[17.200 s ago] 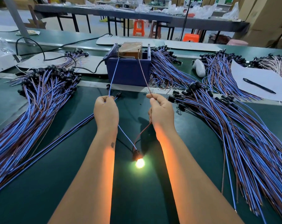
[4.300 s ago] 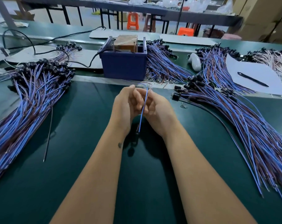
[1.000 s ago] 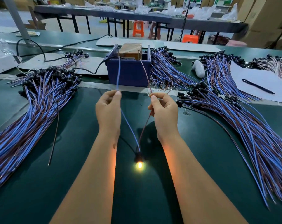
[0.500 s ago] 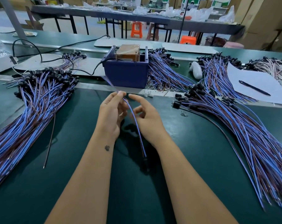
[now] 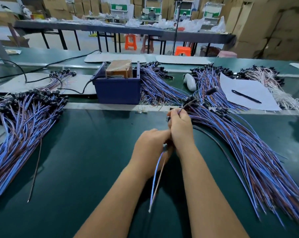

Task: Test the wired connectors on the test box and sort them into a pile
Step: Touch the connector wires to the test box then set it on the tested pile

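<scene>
Hands: left hand (image 5: 151, 146) and right hand (image 5: 180, 127) touching, both closed round wires.
Left hold: wire pair (image 5: 156, 179), blue and brown, trailing down from the curled fingers, bare ends off the belt.
Right hold: pinching a blurred wire (image 5: 188, 104) rising toward the right pile (image 5: 248, 148).
Ahead of hands: blue test box (image 5: 118, 88).
Far left of hands: sorted pile (image 5: 20, 124); a loose wire (image 5: 34, 170) beside it.
Under hands: green belt (image 5: 87, 160).
</scene>
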`<state>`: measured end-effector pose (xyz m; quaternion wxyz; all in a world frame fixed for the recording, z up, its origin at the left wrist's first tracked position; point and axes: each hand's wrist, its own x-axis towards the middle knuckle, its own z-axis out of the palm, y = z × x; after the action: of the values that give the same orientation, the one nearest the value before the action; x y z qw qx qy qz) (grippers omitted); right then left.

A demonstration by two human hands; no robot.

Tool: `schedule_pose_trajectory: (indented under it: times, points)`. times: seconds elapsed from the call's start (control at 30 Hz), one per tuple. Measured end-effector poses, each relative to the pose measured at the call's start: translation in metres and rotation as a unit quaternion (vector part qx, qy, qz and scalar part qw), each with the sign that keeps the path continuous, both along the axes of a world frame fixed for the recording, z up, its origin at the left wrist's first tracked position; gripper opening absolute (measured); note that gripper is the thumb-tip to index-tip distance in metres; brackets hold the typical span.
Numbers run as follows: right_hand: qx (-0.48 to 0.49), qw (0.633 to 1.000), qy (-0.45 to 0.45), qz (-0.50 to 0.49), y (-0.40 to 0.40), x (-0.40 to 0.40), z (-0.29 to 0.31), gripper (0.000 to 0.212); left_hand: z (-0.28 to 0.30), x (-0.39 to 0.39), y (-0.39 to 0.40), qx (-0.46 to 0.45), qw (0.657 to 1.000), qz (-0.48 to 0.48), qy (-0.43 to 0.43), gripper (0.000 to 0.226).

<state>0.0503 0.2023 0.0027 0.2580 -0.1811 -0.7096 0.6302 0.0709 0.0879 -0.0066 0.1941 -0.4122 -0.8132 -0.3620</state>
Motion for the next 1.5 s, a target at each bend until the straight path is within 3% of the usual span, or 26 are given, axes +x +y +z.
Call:
schedule_pose_trajectory:
  times: [0.1,0.2,0.37,0.47,0.57,0.7,0.8,0.97,1.1,1.2,1.5]
  points:
    - [0.169,0.979,-0.111,-0.007,0.036,0.011,0.005,0.030,-0.005,0.009,0.013,-0.066,0.997,-0.030,0.032,0.008]
    - [0.340,0.918,-0.202,-0.027,0.075,0.027,0.015,0.033,-0.012,0.012,0.013,-0.088,0.994,-0.056,0.021,0.005]
    - [0.454,0.850,-0.264,-0.053,0.129,0.046,0.035,0.022,-0.015,0.008,0.016,-0.076,0.996,-0.036,-0.031,0.009]
    - [0.539,0.779,-0.300,-0.110,0.130,0.046,0.036,0.036,-0.015,0.008,0.016,-0.066,0.996,-0.028,-0.049,0.010]
    - [0.522,0.813,-0.221,-0.133,0.092,0.037,0.029,0.041,-0.013,0.007,0.017,-0.048,0.996,0.011,-0.067,0.020]
    - [0.476,0.868,-0.136,0.033,0.001,0.016,0.008,0.040,-0.009,-0.015,-0.013,-0.001,0.981,0.186,-0.062,0.022]
    - [0.395,0.899,-0.060,0.177,-0.062,0.005,-0.006,0.037,-0.009,-0.044,-0.067,0.024,0.932,0.355,-0.071,0.018]
    - [0.418,0.884,-0.063,0.201,-0.097,-0.006,-0.025,0.030,-0.010,-0.062,-0.143,-0.025,0.850,0.520,-0.074,0.023]
    - [0.397,0.892,-0.054,0.210,-0.091,-0.008,-0.028,0.024,-0.010,-0.074,-0.170,-0.099,0.808,0.557,-0.164,0.042]
    - [0.400,0.888,-0.056,0.219,-0.092,-0.007,-0.027,0.022,-0.012,-0.076,-0.165,-0.160,0.797,0.555,-0.175,0.044]
    - [0.393,0.888,-0.060,0.229,-0.093,-0.005,-0.026,0.019,-0.010,-0.071,-0.165,-0.142,0.794,0.570,-0.158,0.032]
